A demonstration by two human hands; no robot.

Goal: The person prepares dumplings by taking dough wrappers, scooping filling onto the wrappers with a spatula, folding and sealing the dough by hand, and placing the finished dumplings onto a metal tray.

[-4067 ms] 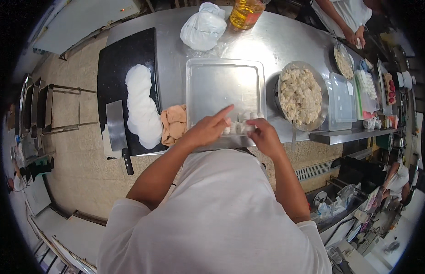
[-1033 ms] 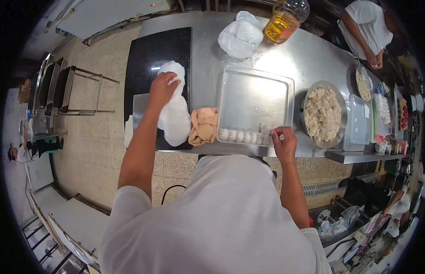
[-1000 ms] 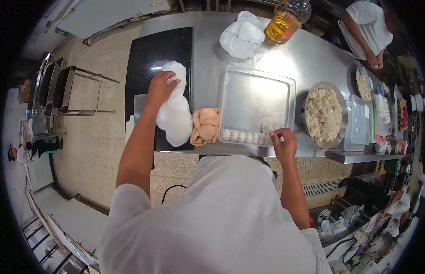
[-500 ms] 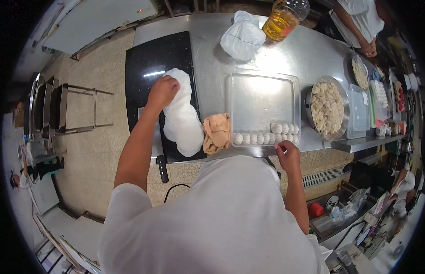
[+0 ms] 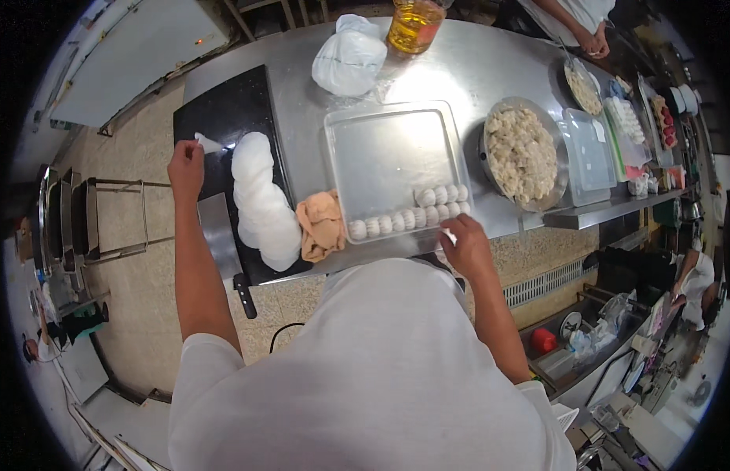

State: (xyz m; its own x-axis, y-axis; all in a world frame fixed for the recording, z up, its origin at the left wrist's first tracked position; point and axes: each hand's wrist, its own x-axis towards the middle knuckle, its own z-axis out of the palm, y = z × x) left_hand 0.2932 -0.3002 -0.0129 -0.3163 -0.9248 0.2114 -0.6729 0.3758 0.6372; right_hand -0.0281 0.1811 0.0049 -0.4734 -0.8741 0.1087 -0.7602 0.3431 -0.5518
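My left hand [image 5: 186, 163] is raised over the left edge of the black cutting board [image 5: 224, 106] and pinches one thin white dough wrapper [image 5: 209, 144]. A row of overlapping white wrappers [image 5: 263, 200] lies on the board just to its right. At the near edge of the metal tray [image 5: 381, 145], my right hand [image 5: 469, 250] is closed around a small white tool [image 5: 449, 235]. Rows of folded white dumplings [image 5: 412, 217] line the tray's near side. A metal bowl of pale filling [image 5: 522, 153] stands right of the tray.
A cleaver [image 5: 220, 245] lies at the board's near edge beside an orange cloth [image 5: 322, 224]. A white bag [image 5: 349, 59] and an oil bottle [image 5: 416, 20] stand at the back. Another person's hands [image 5: 591, 39] work at the far right by more trays.
My left hand has lifted a wrapper off the row and moved left with it. My right hand has stayed at the tray's near edge. The view has shifted.
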